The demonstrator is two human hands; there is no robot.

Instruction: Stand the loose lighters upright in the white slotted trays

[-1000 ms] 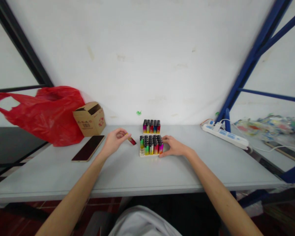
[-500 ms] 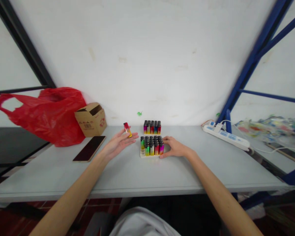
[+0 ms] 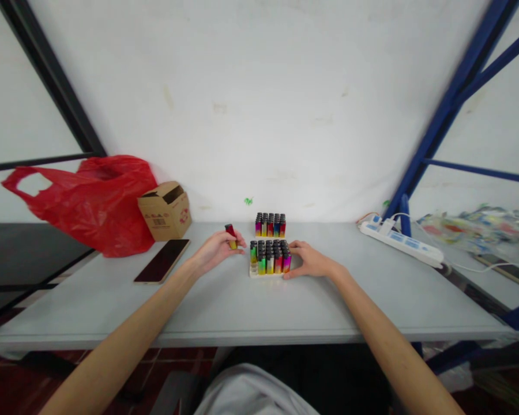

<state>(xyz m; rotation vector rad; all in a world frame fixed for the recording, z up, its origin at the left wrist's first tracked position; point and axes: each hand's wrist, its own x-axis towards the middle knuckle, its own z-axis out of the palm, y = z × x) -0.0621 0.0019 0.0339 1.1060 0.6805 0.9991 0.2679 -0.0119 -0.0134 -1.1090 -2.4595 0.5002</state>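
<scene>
My left hand [image 3: 219, 250] holds a red and yellow lighter [image 3: 231, 236], black end up and slightly tilted, left of the near tray. Several colourful lighters with black tops [image 3: 270, 262] stand upright in the white tray [image 3: 266, 276]; its front left corner shows bare slots. My right hand [image 3: 305, 259] grips the right side of this tray, thumb at the front corner and fingers behind. Farther back, near the wall, a second block of upright lighters [image 3: 270, 225] stands apart from both hands.
A red plastic bag [image 3: 108, 207], a cardboard box [image 3: 166, 213] and a phone [image 3: 162, 261] are on the left of the table [image 3: 259, 317]. A white power strip [image 3: 400, 241] with cables lies at the right, beside a blue metal frame [image 3: 441, 115].
The lighter in my left hand has turned more upright, black end up, and my fingers have closed around it. My right hand stays on the tray. The view has shifted slightly.
</scene>
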